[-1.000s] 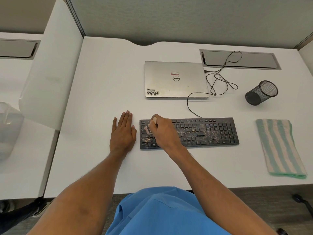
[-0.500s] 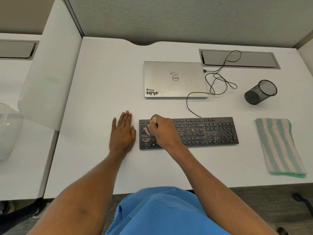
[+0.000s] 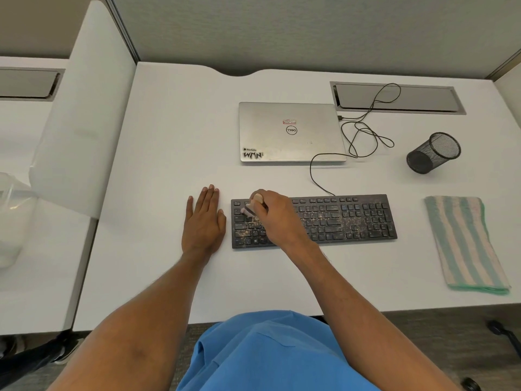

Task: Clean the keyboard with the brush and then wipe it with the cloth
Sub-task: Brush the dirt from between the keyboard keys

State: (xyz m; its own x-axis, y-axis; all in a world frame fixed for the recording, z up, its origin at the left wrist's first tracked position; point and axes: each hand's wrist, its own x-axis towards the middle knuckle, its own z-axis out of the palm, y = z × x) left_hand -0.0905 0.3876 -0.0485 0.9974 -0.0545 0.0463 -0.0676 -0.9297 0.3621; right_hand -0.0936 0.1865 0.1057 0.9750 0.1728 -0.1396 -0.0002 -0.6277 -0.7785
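A black keyboard (image 3: pixel 346 218) speckled with crumbs lies across the middle of the white desk (image 3: pixel 169 136). My right hand (image 3: pixel 277 218) grips a small brush (image 3: pixel 249 210) whose bristles touch the keys at the keyboard's left end; most of the handle is hidden in my fingers. My left hand (image 3: pixel 204 222) lies flat on the desk just left of the keyboard, fingers straight. A green and white striped cloth (image 3: pixel 465 244) lies folded to the right of the keyboard, apart from both hands.
A closed silver laptop (image 3: pixel 290 132) sits behind the keyboard, and a black cable (image 3: pixel 363 134) loops from it. A black mesh pen cup (image 3: pixel 432 152) lies tipped at the right. A white partition (image 3: pixel 81 117) borders the desk's left side.
None of note: the brush stays at the keyboard's left end with only a tiny shift, and my left hand has not moved.
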